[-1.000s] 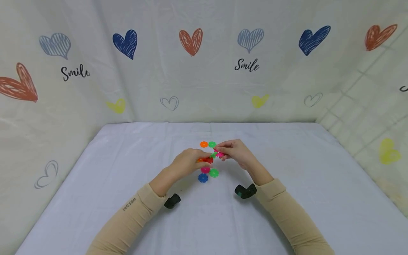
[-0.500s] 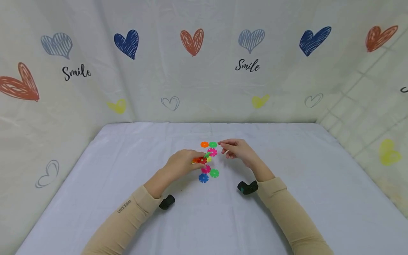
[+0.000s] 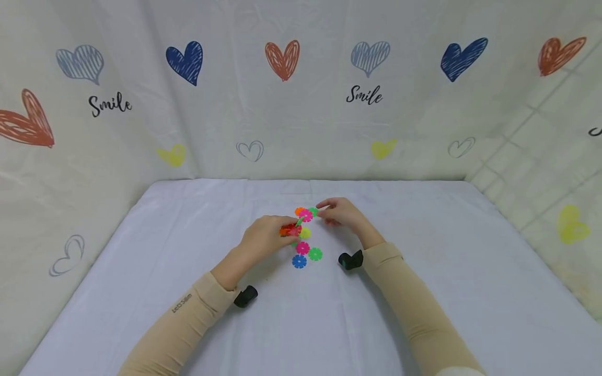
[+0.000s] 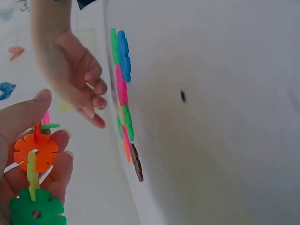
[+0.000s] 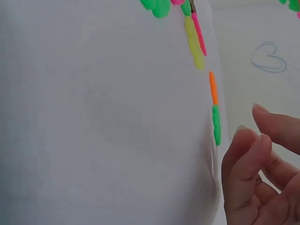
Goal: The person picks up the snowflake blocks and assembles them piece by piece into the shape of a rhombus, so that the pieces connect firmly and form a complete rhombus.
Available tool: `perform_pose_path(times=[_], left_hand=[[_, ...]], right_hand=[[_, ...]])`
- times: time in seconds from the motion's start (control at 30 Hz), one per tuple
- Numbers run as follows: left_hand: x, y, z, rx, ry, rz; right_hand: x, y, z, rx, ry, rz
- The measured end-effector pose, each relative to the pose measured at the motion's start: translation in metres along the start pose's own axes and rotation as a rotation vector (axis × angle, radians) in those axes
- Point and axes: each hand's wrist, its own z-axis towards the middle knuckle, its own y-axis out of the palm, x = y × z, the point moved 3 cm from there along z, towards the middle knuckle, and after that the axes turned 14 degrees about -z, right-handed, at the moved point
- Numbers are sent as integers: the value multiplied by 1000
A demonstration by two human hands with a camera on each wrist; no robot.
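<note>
My left hand (image 3: 265, 237) grips a joined chain of notched plastic discs between thumb and fingers. In the head view a pink disc (image 3: 305, 215) stands at the chain's far end, with a green disc (image 3: 299, 222) edge-on beside it. The left wrist view shows an orange disc (image 4: 44, 152), a yellow disc (image 4: 32, 171) and a dark green disc (image 4: 37, 206) slotted together in the same chain. My right hand (image 3: 345, 214) holds nothing; its fingers are loosely bent, fingertips right by a loose light green disc (image 3: 314, 211).
On the white-covered table (image 3: 423, 230) lie several loose discs: yellow (image 3: 305, 233), pink (image 3: 302, 248), green (image 3: 315, 254), blue (image 3: 299, 261) and orange (image 3: 298, 210). A brown disc (image 4: 137, 162) shows in the left wrist view. A heart-printed curtain (image 3: 320, 120) hangs behind.
My right hand has let go of the pink disc, drawn off, then come back left toward the light green one. The left hand has shifted slightly left with the chain.
</note>
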Motion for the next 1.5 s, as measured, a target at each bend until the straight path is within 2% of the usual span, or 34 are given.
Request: perform_pose_path(times=[0.17, 0.43, 0.73, 0.87, 1.1, 1.5], left_hand=[[0, 1, 3, -4, -1, 18], [-2, 3, 5, 31, -26, 0], [2, 7, 7, 21, -69, -39], [3, 8, 7, 21, -80, -51], [2, 9, 6, 29, -103, -49], [-1, 3, 4, 14, -121, -96]], right_hand=[[-5, 6, 13, -10, 19, -111], [-11, 12, 27, -1, 91, -222], [-15, 12, 29, 18, 121, -265], [-13, 11, 27, 28, 125, -224], [-3, 7, 23, 78, 63, -95], [9, -6, 11, 109, 68, 133]])
